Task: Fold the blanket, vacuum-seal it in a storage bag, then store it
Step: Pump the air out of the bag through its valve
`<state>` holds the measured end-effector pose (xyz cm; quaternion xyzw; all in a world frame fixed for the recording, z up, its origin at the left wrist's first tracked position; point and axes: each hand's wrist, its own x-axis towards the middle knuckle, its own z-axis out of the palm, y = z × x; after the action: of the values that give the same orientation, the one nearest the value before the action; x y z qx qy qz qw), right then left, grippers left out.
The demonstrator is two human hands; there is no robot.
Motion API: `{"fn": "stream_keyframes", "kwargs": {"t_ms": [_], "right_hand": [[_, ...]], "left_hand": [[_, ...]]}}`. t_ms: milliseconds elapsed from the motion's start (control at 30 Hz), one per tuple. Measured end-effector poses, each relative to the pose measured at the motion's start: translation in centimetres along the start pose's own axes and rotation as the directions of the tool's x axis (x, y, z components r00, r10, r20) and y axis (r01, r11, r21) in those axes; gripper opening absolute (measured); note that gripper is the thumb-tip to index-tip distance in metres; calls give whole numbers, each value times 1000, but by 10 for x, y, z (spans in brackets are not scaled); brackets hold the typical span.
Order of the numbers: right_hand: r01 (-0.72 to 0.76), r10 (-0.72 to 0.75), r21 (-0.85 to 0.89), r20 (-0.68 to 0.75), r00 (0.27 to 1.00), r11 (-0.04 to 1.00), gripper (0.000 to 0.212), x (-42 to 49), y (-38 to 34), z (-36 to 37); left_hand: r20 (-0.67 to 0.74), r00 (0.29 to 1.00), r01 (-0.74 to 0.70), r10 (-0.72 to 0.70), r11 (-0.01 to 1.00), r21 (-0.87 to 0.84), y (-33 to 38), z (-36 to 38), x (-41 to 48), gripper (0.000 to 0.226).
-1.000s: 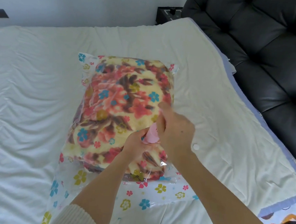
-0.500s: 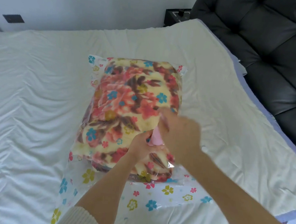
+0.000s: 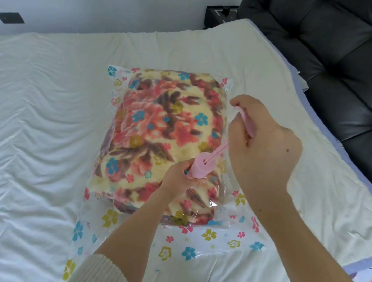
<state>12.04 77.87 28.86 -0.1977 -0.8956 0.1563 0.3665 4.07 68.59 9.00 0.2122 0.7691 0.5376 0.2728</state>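
The folded blanket [image 3: 159, 128] lies inside the storage bag [image 3: 196, 241], which rests flat on the bed [image 3: 41, 110]. The bag's long axis runs away from the person. Its printed, unfilled end is the near end.

The pump [image 3: 201, 166] stands on the bag's top face, towards the near right part of the blanket. Its axis tilts up and to the right.

- Left hand [image 3: 176, 177]: fingers curled round the lower part of the pump, holding it down against the bag.
- Right hand [image 3: 263, 145]: fingers closed round the handle [image 3: 246, 120], up and to the right of the pump.
- Rod [image 3: 218, 151]: exposed between the pump and the handle, in line with the pump's axis.

The coming move is judged to be a push stroke. It depends on the handle lying up and to the right of the pump mouth, along the rod's line. A push off that line would likely tip the pump off its seat. The left hand is the nearer one to the seat and must take the load.

Change from the earlier frames: the right hand was close above the left hand, with the handle down at the pump and no rod showing. The right hand is now well apart from the left, and the rod is drawn out. The left hand has not shifted on the pump.
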Motion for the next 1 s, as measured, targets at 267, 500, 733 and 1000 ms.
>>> {"fn": "stream_keyframes", "kwargs": {"t_ms": [267, 500, 733, 1000], "right_hand": [[97, -93, -19, 155, 984, 995, 21, -3, -4, 9], [23, 26, -160, 296, 955, 987, 21, -33, 24, 49], [-11, 11, 2, 10, 1000, 1000, 25, -4, 2, 1], [96, -78, -92, 180, 981, 991, 20, 3, -4, -6]], "left_hand": [[-22, 1000, 15, -15, 1000, -5, 1, -2, 0, 33], [-19, 1000, 7, -7, 1000, 5, 0, 4, -1, 28], [-18, 1000, 4, -4, 1000, 17, -1, 2, 1, 49], [-43, 999, -7, 7, 1000, 15, -7, 2, 3, 47]]}}
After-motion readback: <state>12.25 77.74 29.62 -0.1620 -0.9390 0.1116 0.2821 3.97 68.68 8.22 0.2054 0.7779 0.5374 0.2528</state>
